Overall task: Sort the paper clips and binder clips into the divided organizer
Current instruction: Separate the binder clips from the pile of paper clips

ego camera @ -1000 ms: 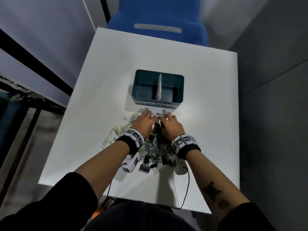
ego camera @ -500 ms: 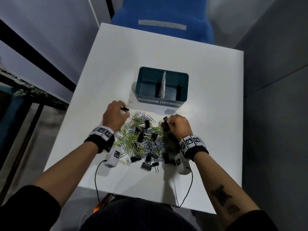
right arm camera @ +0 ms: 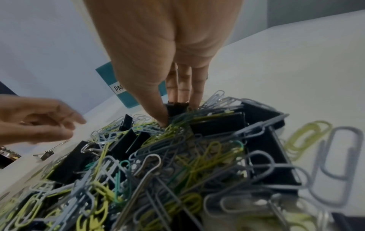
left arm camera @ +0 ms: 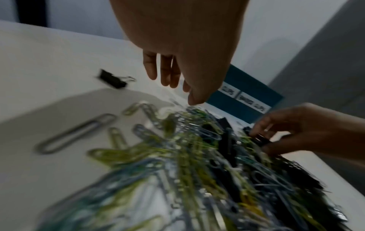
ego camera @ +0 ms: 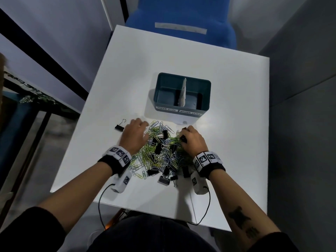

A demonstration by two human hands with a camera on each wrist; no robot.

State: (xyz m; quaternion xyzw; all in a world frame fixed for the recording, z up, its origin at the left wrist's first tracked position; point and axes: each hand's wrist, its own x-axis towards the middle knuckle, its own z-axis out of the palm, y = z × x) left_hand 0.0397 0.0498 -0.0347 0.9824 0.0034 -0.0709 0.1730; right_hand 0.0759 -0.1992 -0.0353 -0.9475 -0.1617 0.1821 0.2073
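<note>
Head view: white table (ego camera: pixel 227 73), blue chair (ego camera: pixel 181 13) beyond it. Teal organizer (ego camera: pixel 206 93), white divider upright, both halves bare, labels facing pile (ego camera: pixel 160 153) of tangled clips. Lone binder clip (ego camera: pixel 120 126) left of it. Left hand (ego camera: pixel 134 135) loose, holding nothing; right hand (ego camera: pixel 192 140) pinches black binder clip (right arm camera: pixel 176 107).

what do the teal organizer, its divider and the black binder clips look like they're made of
Teal divided organizer: probably plastic; smooth matte walls, rounded moulded corners. White upright divider: unclear, maybe card or foam; its edge looks rough and uneven. Lone black binder clip left of the pile: apparently painted sheet metal with bare, shiny wire handles. Coloured paper clips: bent wire, seemingly plastic-coated in green, blue and grey.
</note>
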